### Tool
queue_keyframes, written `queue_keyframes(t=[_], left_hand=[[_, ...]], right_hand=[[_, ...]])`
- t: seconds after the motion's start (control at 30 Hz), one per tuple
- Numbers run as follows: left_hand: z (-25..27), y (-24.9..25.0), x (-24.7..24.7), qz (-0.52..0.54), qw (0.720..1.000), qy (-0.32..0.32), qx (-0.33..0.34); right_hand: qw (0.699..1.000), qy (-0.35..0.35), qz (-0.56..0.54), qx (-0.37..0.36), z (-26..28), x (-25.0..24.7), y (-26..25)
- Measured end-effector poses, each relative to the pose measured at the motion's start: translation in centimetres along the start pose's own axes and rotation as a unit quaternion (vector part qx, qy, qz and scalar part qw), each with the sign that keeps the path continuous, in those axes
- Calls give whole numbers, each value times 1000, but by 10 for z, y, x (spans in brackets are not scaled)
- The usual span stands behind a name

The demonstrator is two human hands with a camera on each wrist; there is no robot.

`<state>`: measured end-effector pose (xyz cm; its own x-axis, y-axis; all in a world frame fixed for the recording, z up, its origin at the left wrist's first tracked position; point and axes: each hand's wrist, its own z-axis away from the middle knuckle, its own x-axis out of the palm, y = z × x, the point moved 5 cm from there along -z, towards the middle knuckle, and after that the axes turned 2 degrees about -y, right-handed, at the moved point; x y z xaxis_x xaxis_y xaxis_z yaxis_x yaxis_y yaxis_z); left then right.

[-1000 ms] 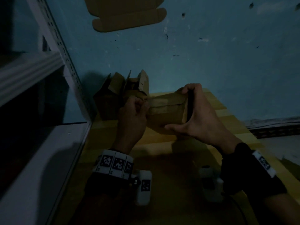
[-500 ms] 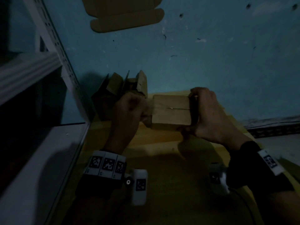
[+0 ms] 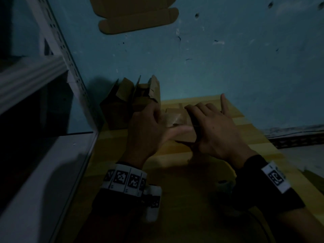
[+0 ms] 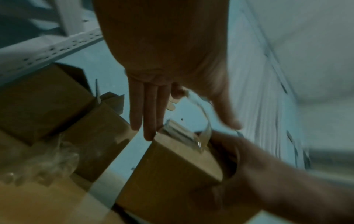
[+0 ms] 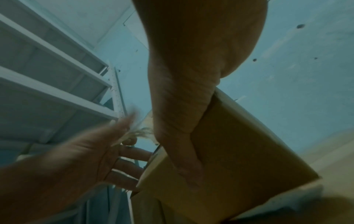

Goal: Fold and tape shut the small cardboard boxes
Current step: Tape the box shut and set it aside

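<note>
A small brown cardboard box (image 3: 175, 118) sits low over the yellow table between both hands. My right hand (image 3: 213, 130) grips its right end, fingers curled over the top and thumb on the near face (image 5: 182, 144), little finger sticking up. Something dark shows under that palm; I cannot tell what it is. My left hand (image 3: 147, 130) lies spread against the left end with straight fingers (image 4: 147, 118) touching the top edge of the box (image 4: 172, 166) and the thumb stretched along the near side. A clear tape strip (image 4: 205, 119) arcs from that hand down onto the box.
Other cardboard boxes (image 3: 126, 106) with raised flaps stand at the back left against the blue wall. White metal shelving (image 3: 43, 155) flanks the left side. A flat cardboard blank (image 3: 138, 20) hangs on the wall. Crumpled clear plastic (image 4: 47, 163) lies by the boxes. The table (image 3: 175, 172) ends at right.
The box has come down and tipped away from me. My left hand has let go of its pinch and spread out flat, thumb swept right. The right hand shifted over the top.
</note>
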<state>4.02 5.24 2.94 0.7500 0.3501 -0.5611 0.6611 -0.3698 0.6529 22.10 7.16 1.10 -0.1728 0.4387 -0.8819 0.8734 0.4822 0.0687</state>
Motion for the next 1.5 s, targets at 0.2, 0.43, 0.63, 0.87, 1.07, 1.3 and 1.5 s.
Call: queue_keyframes(t=[0.2,0.43,0.63,0.87,1.07,1.3,1.5], left_hand=[[-2,-10,4,-14,999,26,27],[1,-23,5,223,970,-42,-93],[-1,-23,-2,272,956,-53,-92],[7,3,18,272,950,-135,-75],[-2,-30,-19,312,944,-53,-97],[-1,-32,-12,312,942,-59,-110],[0,-21,-3,314,944,-95,-42]], right_hand=[[1000,2,1,-7,-1,-1,-5],[997,1,-71,11,0,-4,15],[998,-21,-61,14,3,-6,18],[997,-21,-72,-10,-4,-8,-4],[986,14,-167,29,5,-25,23],[972,11,-215,90,10,-28,28],[936,30,-338,94,9,-21,30]])
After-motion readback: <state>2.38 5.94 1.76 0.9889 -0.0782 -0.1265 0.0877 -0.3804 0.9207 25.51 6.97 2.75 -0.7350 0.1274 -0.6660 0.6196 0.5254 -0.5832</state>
